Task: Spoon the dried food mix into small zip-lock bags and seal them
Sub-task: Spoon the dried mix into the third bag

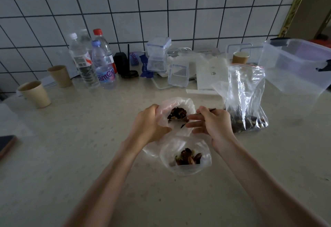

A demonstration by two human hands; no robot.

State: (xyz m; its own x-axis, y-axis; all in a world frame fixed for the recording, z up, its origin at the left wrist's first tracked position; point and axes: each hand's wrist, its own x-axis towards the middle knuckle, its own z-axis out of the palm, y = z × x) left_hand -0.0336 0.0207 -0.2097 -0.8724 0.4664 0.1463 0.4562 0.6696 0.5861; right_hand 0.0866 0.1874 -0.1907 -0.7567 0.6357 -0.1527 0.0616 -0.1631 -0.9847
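My left hand (148, 124) grips the rim of a white plastic bag (186, 104) and holds its mouth wide; dark dried food mix (177, 113) shows inside. My right hand (213, 123) pinches a thin metal spoon (207, 110) whose bowl end reaches into that bag. Just in front of my hands a small clear zip-lock bag (206, 158) stands with its mouth wide and some brown and dark mix (188, 157) at its bottom. To the right a larger zip-lock bag (247, 87) with a red strip stands upright with dark mix at its base.
Several water bottles (103, 65) and two paper cups (35, 94) stand at the back left. Small clear boxes (178, 73), a third cup (240, 57) and white packaging crowd the back. A large clear tub (295, 67) sits at the right. A dark phone (6, 143) lies at the left edge.
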